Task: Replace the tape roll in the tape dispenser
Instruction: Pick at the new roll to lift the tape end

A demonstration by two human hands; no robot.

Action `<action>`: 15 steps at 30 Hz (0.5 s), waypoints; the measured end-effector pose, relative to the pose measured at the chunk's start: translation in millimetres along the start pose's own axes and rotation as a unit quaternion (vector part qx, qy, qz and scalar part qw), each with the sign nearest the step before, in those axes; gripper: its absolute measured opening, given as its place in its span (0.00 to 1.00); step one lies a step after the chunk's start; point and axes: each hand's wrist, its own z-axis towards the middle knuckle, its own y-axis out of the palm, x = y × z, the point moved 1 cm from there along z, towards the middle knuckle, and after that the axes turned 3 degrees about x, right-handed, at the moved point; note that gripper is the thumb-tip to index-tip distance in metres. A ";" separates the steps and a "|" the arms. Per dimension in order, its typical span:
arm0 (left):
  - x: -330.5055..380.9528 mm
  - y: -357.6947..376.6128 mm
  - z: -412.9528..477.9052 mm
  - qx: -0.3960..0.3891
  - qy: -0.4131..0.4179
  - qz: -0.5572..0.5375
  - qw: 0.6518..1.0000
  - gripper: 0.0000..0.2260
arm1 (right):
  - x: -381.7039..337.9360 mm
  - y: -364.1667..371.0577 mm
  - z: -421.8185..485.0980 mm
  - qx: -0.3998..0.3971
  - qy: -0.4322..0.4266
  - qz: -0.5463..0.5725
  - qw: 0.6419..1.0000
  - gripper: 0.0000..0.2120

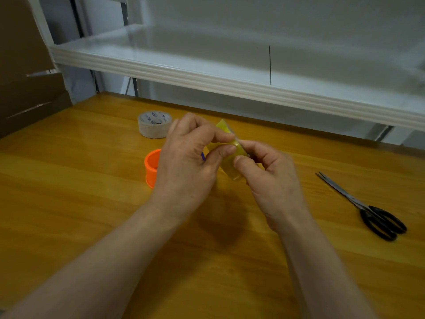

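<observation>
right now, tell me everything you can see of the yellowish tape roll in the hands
The tape roll is a translucent yellowish ring, glossy like clear plastic tape, held tilted on edge above the wooden table. The left hand pinches its upper part between thumb and fingers; the right hand grips its lower right side, thumb on the outer face. Fingers hide much of it, including its core.

The wooden table (92,215) in front of me carries three things. An orange plastic ring (151,168) sits open end up. Just beyond it, toward the far edge, a roll of clear tape (154,124) lies flat. Well to the ring's right lie closed scissors (368,208), black handles toward me.
</observation>
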 end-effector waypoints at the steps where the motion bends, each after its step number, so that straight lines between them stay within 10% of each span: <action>1: -0.5 0.2 -0.1 -0.002 -0.005 -0.002 1.000 0.06 | -0.5 -0.1 -0.1 0.000 0.000 -0.002 1.000 0.11; 15: -7.6 -5.6 6.4 -0.026 0.011 -0.025 0.999 0.03 | -4.3 0.1 -4.6 -0.014 0.015 -0.066 0.998 0.12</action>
